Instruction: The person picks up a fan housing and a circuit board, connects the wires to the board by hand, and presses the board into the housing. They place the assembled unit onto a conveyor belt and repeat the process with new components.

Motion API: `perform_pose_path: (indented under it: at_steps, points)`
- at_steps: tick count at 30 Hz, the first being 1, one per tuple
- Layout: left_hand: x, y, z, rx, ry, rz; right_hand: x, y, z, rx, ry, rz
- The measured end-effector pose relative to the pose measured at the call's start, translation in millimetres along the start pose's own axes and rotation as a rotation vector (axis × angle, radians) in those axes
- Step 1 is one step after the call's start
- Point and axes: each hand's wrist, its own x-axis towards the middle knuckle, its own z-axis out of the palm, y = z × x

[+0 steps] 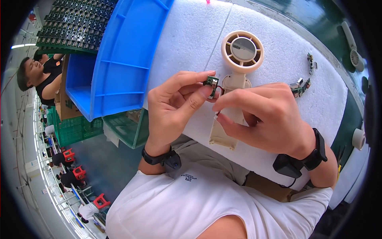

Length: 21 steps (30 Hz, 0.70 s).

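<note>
My left hand pinches a small green circuit board between thumb and fingers, above the white foam sheet. Dark and reddish wires run from near the board toward my right hand. Its thumb and index finger close on a thin wire with a small white end. Under both hands lies a cream handheld fan, its round caged head pointing away from me. The fan's handle looks like an open shell; my right hand hides part of it.
Loose small circuit boards lie on the foam sheet at the right. A blue bin stands at the left, beside stacked board panels. Another light-coloured fan rests at the far right. A person is beyond the bin.
</note>
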Motion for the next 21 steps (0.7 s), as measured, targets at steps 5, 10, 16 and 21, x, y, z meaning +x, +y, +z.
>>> perform_pose_path:
  at_steps: [5, 10, 16, 21]
  points:
    - [0, -2, -1, 0.016, -0.01, 0.012, 1, 0, -1, -0.033, 0.063, -0.029]
    - [-2, 2, 5, -0.031, 0.038, -0.011, 2, -3, -5, -0.101, 0.137, 0.068]
    - [-5, -2, 9, 0.055, 0.044, 0.106, 1, 3, 0, -0.132, 0.142, 0.076]
    - [-8, -6, 13, 0.132, 0.085, 0.196, 0, 1, -1, -0.112, 0.109, 0.102]
